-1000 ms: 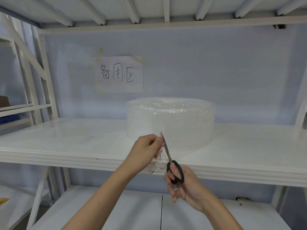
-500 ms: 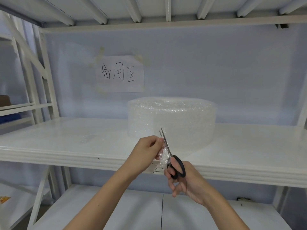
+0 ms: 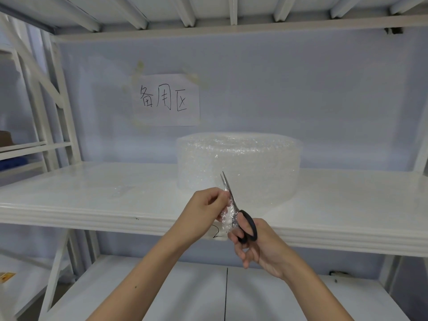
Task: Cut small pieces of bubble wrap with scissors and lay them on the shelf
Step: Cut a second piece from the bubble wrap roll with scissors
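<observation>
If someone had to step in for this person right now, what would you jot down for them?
Left hand pinches a small bubble wrap strip.
Right hand holds the scissors, blades nearly closed on the strip.
The bubble wrap roll stands on the shelf.
Done: one clear piece seems to lie on the shelf, left of the roll.
Left: finish this cut, lay the piece down, cut more.

The left hand (image 3: 203, 209) hides part of the bubble wrap piece (image 3: 228, 216); both forearms leave the bottom edge.
</observation>
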